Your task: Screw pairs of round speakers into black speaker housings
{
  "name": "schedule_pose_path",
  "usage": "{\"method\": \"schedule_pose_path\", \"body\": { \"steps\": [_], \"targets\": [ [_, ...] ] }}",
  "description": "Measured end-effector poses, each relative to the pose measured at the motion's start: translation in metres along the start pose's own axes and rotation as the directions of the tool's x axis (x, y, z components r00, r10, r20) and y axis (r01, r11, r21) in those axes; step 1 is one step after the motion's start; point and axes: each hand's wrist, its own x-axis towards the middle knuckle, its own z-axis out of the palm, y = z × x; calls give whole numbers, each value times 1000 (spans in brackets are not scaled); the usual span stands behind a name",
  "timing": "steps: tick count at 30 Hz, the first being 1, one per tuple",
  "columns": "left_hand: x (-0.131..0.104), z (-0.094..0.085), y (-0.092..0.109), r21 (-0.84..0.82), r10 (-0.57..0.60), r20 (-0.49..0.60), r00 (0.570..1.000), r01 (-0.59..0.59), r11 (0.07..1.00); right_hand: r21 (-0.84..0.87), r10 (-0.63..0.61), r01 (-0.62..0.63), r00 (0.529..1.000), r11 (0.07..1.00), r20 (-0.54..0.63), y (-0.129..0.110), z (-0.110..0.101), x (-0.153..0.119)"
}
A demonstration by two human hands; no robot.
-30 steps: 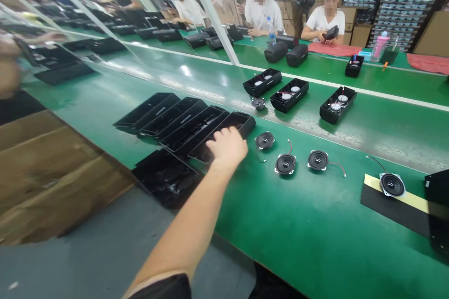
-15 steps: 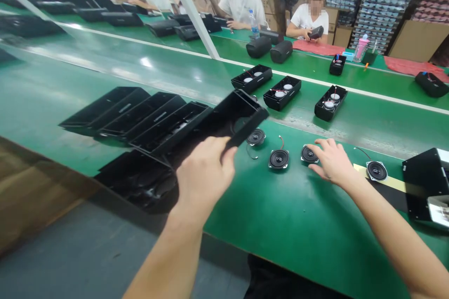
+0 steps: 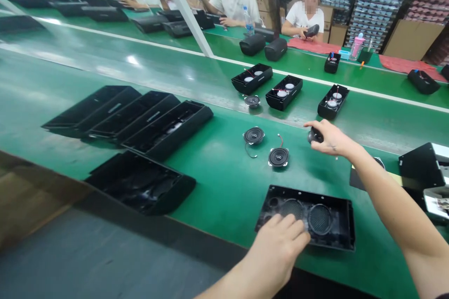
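A black speaker housing (image 3: 336, 224) lies open side up near the bench's front edge, two round mesh grilles showing inside. My left hand (image 3: 277, 247) is closed over its near left side, fingers curled past the wall; their tips are partly hidden. Raised above the bench, my right hand (image 3: 328, 138) pinches a small round speaker driver (image 3: 316, 136) between thumb and fingers. Two loose drivers, one speaker driver (image 3: 254, 135) and another speaker driver (image 3: 278, 157) with a red wire, rest to the left of that hand.
Several black housings (image 3: 168, 128) stand in a row at left, with an open housing (image 3: 140, 182) at the bench edge. Farther back are housings with drivers fitted (image 3: 285, 92). A black and white device (image 3: 424, 163) is at right. A slanted post (image 3: 185, 9) rises before several seated co-workers.
My left hand has brought the housing from the left down to the bench in front of me. My right hand has picked up a speaker driver and lifted it.
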Motion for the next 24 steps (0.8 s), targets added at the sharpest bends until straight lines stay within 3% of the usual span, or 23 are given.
{"method": "schedule_pose_path", "body": {
  "steps": [5,9,11,13,15,16,17,18,20,22,24],
  "targets": [
    [37,30,17,-19,99,277,956,-98,995,436,63,56,965,898,-254,13,-33,-48],
    [56,31,32,-47,125,328,936,-116,992,664,257,88,878,743,-404,24,-38,-95],
    [56,20,32,-106,133,244,961,-110,988,759,361,86,841,645,-403,30,-35,-117],
    [54,3,19,-182,126,77,989,-111,977,839,441,65,827,541,-348,35,-29,-138],
    [56,-14,-7,-162,19,-90,996,-34,986,895,497,25,824,444,-270,39,-22,-159],
    [60,-21,-23,-99,-92,-138,986,78,992,921,520,7,823,390,-226,40,-17,-170],
    [66,-24,-39,-31,-234,-166,958,232,972,943,537,-6,824,332,-183,40,-13,-179],
    [73,-25,-55,10,-396,-178,901,404,915,961,544,-10,826,275,-147,40,-7,-188],
    [88,-18,-83,-21,-656,-170,736,663,749,982,540,22,833,185,-121,40,3,-204],
    [100,-4,-102,-82,-749,-156,644,747,660,984,532,106,830,142,-167,39,12,-216],
    [106,9,-113,-150,-770,-155,619,755,638,972,545,199,805,124,-234,38,18,-224]
  ]
}}
